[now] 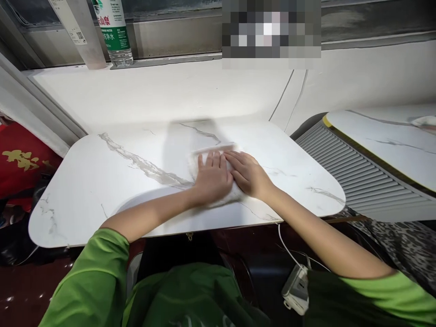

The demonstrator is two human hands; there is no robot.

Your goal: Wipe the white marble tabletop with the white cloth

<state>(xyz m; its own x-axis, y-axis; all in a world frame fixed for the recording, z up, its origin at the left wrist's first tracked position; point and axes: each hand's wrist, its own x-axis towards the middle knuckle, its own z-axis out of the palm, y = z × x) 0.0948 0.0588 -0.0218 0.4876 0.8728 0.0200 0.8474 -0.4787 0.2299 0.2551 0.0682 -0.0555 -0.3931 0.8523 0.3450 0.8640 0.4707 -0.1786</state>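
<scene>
A white cloth (pixel 234 196) lies on a white marble-patterned tabletop (pixel 88 190), slightly blurred at its edges. My left hand (pixel 214 179) presses flat on the cloth, fingers stretched out and pointing away from me. Against its right side rests my right hand (pixel 251 175), also flat, with its fingers extended over the cloth and angled to the left. Both palms are hidden from view, and the hands cover most of the cloth.
On the window ledge at the back left stand a water bottle (pixel 117 38) and a tall translucent container (pixel 88 50). A second marble-patterned table (pixel 391 136) is at the right beside a ribbed grey panel (pixel 357 170). A white power strip (pixel 296 290) hangs below the table edge.
</scene>
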